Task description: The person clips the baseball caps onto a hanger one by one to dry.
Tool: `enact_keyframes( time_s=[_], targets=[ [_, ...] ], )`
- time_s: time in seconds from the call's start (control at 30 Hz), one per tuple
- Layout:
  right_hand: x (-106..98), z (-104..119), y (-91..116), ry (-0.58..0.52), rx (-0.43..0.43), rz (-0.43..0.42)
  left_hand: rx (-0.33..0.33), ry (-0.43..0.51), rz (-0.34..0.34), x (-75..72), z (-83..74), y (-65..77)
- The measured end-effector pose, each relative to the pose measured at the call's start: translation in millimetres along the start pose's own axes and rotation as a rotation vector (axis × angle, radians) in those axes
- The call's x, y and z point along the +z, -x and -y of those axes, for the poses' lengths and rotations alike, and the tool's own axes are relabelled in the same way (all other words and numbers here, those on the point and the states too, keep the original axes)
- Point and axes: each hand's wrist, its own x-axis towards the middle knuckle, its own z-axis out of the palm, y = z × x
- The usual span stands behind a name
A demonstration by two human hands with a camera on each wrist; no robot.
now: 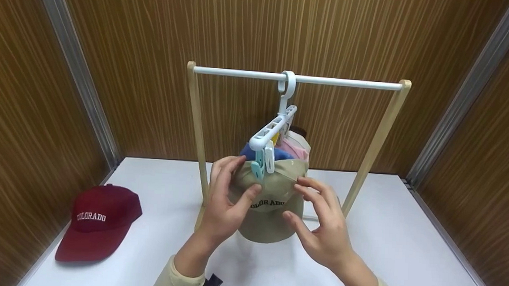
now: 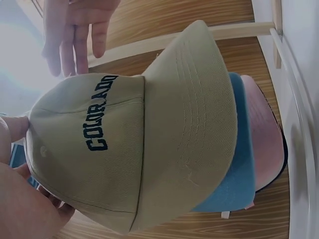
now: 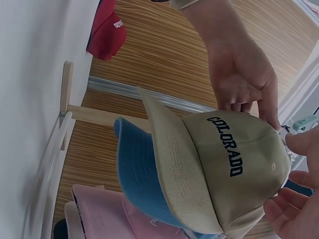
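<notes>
A khaki baseball cap [image 1: 274, 183] lettered COLORADO hangs brim-down at the near end of a white clip hanger [image 1: 270, 128]. A teal clip [image 1: 258, 169] and a white clip [image 1: 270, 157] reach its crown. My left hand [image 1: 225, 207] grips the crown's left side, thumb in front and fingertips partly hidden behind the edge. On the other side my right hand [image 1: 324, 225] has its fingers spread and gently bent, fingertips at the crown's right edge and thumb apart from the cap. Behind it hang a blue cap [image 2: 239, 149] and a pink cap [image 2: 264, 134].
The hanger hooks over the white rail [image 1: 345, 82] of a wooden-legged rack [image 1: 376, 140] on a white table [image 1: 405, 255]. A dark red COLORADO cap [image 1: 100, 217] lies on the table at the left. Wood-patterned panels [image 1: 155, 33] enclose the back and sides.
</notes>
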Motion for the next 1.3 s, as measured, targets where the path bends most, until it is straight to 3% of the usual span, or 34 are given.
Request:
enact_keyframes(
  time_s=[0.4,0.8,1.3],
  targets=[
    [2,2,2,0.041,-0.017,0.010,0.010,-0.043,-0.014,-9.5,7.1,4.9],
    [6,5,8,-0.002,-0.010,0.043,-0.004,-0.071,-0.015,-17.4,9.7,11.2],
    [13,9,14,-0.037,-0.017,0.071,0.037,-0.118,-0.012,-29.9,20.5,18.1]
  ],
)
